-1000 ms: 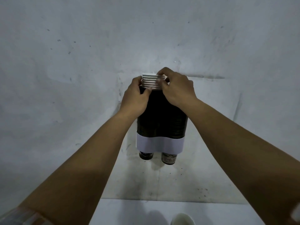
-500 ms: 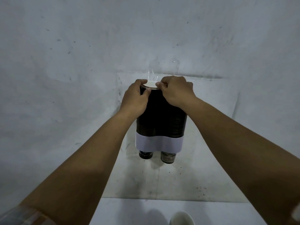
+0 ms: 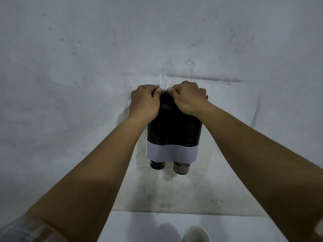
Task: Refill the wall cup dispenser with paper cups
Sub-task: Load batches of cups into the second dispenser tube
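Note:
The wall cup dispenser [image 3: 174, 131] is a dark twin tube with a white band [image 3: 172, 153] low on it. A dark cup bottom [image 3: 157, 165] pokes out under the left tube and another cup bottom [image 3: 181, 168] under the right. My left hand [image 3: 144, 102] and my right hand [image 3: 187, 99] press on the top of the left tube, fingers curled. A clear plastic sleeve [image 3: 165, 81] stands up between their fingertips, and both seem to pinch it. The stack of white-rimmed paper cups is hidden inside the tube.
The dispenser hangs on a stained grey wall [image 3: 70, 84]. Below it runs a white counter [image 3: 139, 227], and a white cup [image 3: 195, 234] stands at the bottom edge of the view, right of centre.
The white cup rims that stood above the tube have sunk out of sight. Both hands moved down onto the tube's top, and the clear sleeve now sticks up between them.

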